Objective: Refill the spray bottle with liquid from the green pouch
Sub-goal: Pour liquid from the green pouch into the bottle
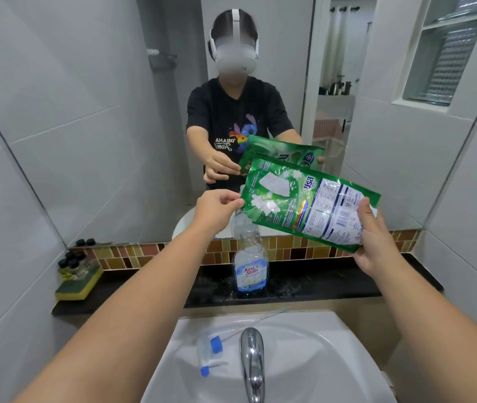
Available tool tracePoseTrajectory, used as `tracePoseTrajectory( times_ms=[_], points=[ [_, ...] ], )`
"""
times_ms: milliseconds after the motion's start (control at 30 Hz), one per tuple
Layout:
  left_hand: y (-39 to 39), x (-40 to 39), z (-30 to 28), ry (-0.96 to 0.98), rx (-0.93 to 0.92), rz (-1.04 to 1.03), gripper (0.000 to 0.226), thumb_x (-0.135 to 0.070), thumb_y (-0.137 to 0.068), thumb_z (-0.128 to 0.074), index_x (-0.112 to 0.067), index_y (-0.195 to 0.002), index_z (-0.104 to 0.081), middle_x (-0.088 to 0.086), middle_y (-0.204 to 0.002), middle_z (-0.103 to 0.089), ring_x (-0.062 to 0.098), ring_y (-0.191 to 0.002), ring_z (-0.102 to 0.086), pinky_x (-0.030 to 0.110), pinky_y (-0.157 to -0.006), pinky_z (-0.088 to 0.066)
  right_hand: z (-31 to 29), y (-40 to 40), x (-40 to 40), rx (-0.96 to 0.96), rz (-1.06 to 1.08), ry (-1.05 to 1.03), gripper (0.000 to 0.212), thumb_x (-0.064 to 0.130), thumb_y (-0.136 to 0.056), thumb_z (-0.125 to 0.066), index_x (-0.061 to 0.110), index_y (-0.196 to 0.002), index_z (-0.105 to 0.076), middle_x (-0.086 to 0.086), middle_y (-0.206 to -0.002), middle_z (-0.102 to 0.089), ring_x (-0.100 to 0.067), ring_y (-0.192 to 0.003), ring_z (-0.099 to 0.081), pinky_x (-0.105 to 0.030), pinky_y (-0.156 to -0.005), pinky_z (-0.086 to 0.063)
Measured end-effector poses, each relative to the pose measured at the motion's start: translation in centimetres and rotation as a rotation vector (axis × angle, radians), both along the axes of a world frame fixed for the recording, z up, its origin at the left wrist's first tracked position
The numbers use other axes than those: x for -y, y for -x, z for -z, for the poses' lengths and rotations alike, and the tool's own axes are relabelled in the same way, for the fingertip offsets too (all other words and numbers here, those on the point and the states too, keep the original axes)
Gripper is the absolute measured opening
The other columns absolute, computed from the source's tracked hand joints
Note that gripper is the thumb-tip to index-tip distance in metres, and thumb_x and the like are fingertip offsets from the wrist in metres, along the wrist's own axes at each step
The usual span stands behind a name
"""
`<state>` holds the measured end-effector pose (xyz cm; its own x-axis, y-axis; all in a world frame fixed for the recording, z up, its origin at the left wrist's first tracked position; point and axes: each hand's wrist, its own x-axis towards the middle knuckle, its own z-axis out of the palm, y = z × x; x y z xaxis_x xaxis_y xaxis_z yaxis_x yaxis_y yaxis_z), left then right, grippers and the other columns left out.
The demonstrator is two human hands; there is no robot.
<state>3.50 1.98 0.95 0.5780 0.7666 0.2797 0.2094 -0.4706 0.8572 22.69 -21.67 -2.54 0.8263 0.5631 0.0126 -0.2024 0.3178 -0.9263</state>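
Left hand (217,212) pinches the top corner of the green pouch (308,202); right hand (375,238) grips its bottom end, fingers curled round it. Pouch held tilted above the open neck of the spray bottle (249,258) standing on the dark counter (333,282). Spray head (209,354) lies in the sink (318,362) beside the tap (252,362).

Both arms stretched forward. Left hand (217,209) pinches pouch (307,202) corner, thumb and forefinger. Right hand (374,242) grips its opposite end, thumb on top, fingers beneath.
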Motion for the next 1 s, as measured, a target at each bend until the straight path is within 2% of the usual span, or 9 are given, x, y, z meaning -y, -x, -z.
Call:
tracePoseTrajectory(
  times_ms=[67, 233, 400, 533, 700, 900, 1000],
  points=[
    [-0.1, -0.3, 0.5, 0.023, 0.001, 0.012, 0.006, -0.028, -0.084, -0.075, -0.025, -0.088, -0.075, -0.009, -0.077, -0.073, -0.002, -0.068, -0.062, 0.019, -0.065, -0.042, -0.3, -0.3, -0.1, 0.024, -0.001, 0.012, 0.072, 0.067, -0.071, -0.063, 0.031, -0.130, -0.047, 0.004, -0.114, -0.072, -0.021, -0.096, -0.072, -0.041, -0.064, -0.059],
    [-0.6, -0.9, 1.0, 0.078, 0.036, 0.014, 0.010, -0.026, -0.084, -0.075, -0.020, -0.092, -0.075, -0.004, -0.080, -0.073, 0.003, -0.070, -0.062, 0.021, -0.066, -0.042, -1.0, -0.9, -0.6, 0.024, 0.010, 0.037, 0.089, 0.070, -0.066, -0.067, 0.030, -0.140, -0.037, 0.002, -0.118, -0.070, -0.019, -0.093, -0.072, -0.040, -0.059, -0.059],
    [-1.1, -1.2, 1.1, 0.112, 0.047, 0.026, 0.014, -0.025, -0.084, -0.075, -0.017, -0.096, -0.075, 0.000, -0.085, -0.074, 0.008, -0.075, -0.064, 0.020, -0.065, -0.043, -1.1, -1.3, -0.8, 0.028, 0.026, 0.059, 0.102, 0.072, -0.061, -0.068, 0.029, -0.145, -0.029, 0.001, -0.123, -0.067, -0.020, -0.096, -0.072, -0.043, -0.067, -0.060],
    [-1.4, -1.4, 1.3, 0.139, 0.058, 0.017, 0.017, -0.025, -0.084, -0.075, -0.015, -0.098, -0.075, -0.002, -0.084, -0.073, 0.003, -0.069, -0.061, 0.019, -0.061, -0.041, -1.2, -1.5, -1.1, 0.033, 0.021, 0.050, 0.089, 0.069, -0.068, -0.067, 0.029, -0.141, -0.035, 0.002, -0.118, -0.070, -0.020, -0.095, -0.072, -0.043, -0.064, -0.060],
    [-1.5, -1.7, 1.6, 0.161, 0.072, 0.023, 0.019, -0.025, -0.084, -0.075, -0.015, -0.099, -0.075, -0.001, -0.087, -0.074, 0.013, -0.083, -0.067, 0.025, -0.072, -0.047, -1.1, -2.0, -1.3, 0.037, 0.017, 0.048, 0.079, 0.065, -0.075, -0.064, 0.030, -0.141, -0.036, 0.002, -0.117, -0.071, -0.021, -0.097, -0.071, -0.045, -0.068, -0.060],
    [-1.2, -1.8, 1.8, 0.178, 0.086, 0.028, 0.015, -0.024, -0.083, -0.075, -0.016, -0.096, -0.075, -0.002, -0.084, -0.074, 0.009, -0.076, -0.065, 0.022, -0.067, -0.043, -1.3, -2.1, -1.6, 0.066, 0.015, 0.051, 0.090, 0.065, -0.075, -0.065, 0.026, -0.146, -0.027, -0.001, -0.123, -0.068, -0.024, -0.102, -0.069, -0.052, -0.081, -0.057],
    [-1.0, -1.8, 1.9, 0.182, 0.091, 0.023, 0.013, -0.024, -0.084, -0.075, -0.016, -0.095, -0.075, -0.004, -0.082, -0.074, 0.001, -0.068, -0.062, 0.021, -0.065, -0.042, -1.5, -1.9, -1.7, 0.080, 0.012, 0.043, 0.070, 0.062, -0.079, -0.064, 0.028, -0.135, -0.041, 0.000, -0.118, -0.070, -0.024, -0.099, -0.071, -0.050, -0.076, -0.059]
  ],
)
